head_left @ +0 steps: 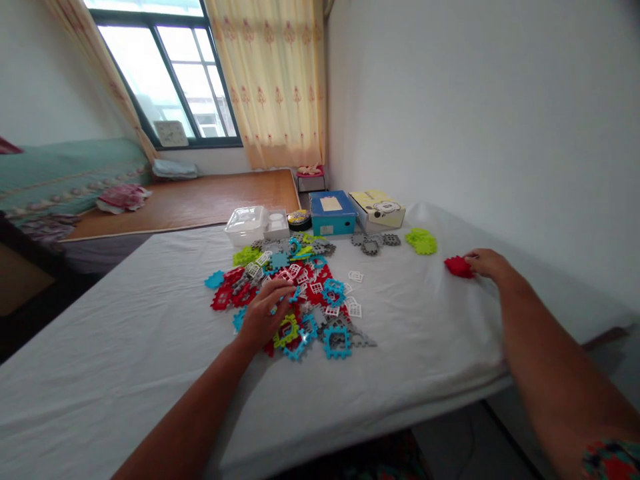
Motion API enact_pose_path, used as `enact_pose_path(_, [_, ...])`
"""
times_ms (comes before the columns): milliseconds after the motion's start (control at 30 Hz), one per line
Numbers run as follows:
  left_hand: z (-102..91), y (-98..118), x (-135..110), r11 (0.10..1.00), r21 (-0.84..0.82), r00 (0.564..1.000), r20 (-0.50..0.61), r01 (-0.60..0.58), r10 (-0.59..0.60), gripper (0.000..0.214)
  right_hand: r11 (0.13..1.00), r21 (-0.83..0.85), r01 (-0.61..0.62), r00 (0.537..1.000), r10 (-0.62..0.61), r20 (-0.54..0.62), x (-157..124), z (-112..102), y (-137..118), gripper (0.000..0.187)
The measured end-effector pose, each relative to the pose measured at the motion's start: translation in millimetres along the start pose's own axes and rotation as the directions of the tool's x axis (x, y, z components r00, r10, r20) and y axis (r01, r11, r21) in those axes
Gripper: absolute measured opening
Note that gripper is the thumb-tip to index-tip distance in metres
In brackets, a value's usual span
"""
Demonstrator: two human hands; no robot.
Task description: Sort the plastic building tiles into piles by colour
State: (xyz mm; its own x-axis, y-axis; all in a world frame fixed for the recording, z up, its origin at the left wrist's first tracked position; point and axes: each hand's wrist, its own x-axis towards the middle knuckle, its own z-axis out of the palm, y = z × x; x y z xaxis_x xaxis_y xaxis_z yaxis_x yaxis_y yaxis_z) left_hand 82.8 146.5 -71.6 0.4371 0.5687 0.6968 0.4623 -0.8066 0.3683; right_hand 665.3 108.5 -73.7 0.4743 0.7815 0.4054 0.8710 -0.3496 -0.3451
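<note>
Red pieces [457, 267] at right of counter [410, 347], edge pinched by fingers of right hand [485, 262]. Left hand [265, 312] curled over mixed pile [313, 275], grip unclear. Snagging could drag pile; loose pinch might scatter red pieces.

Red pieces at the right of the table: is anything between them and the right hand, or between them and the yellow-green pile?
Nothing visible. The right hand has its fingertips at the edge of the red pieces, and just white cloth shows between these and the yellow-green pile.
</note>
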Motion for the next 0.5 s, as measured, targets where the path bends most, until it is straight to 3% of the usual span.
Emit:
enact_pose_path(67, [1.6,0,0,1.0,0.005,1.0,0.0,0.002,-0.002,0.022,0.999,-0.05,-0.01,1.0,0.011,0.027,-3,-7,0,0.025])
enact_pose_path(133, [2.3,1,1,1.0,0.023,1.0,-0.01,0.013,-0.013,0.021,0.992,-0.126,0.005,0.999,0.002,0.054,4,-11,-17,0.024])
enact_pose_path(233, [0.3,1,3,0.998,0.052,0.998,-0.047,0.044,-0.041,0.021,0.978,-0.109,0.18,0.974,-0.162,0.159,12,-9,-79,0.027])
enact_pose_path(300, [-2.2,-1,3,0.995,0.071,0.995,-0.072,0.072,-0.067,0.02,0.918,0.077,0.389,0.881,-0.395,0.259,5,-1,-138,0.026])
enact_pose_path(367, [-4.4,-4,2,0.992,0.091,0.993,-0.08,0.092,-0.085,0.02,0.803,0.263,0.535,0.736,-0.596,0.322,-13,11,-199,0.027])
enact_pose_path(433, [-5.9,-8,0,0.988,0.108,0.992,-0.074,0.107,-0.099,0.02,0.701,0.367,0.612,0.609,-0.713,0.348,-36,27,-252,0.026])
enact_pose_path(500, [-6.7,-12,-1,0.985,0.118,0.991,-0.07,0.123,-0.115,0.021,0.628,0.399,0.669,0.525,-0.778,0.345,-57,43,-289,0.028])
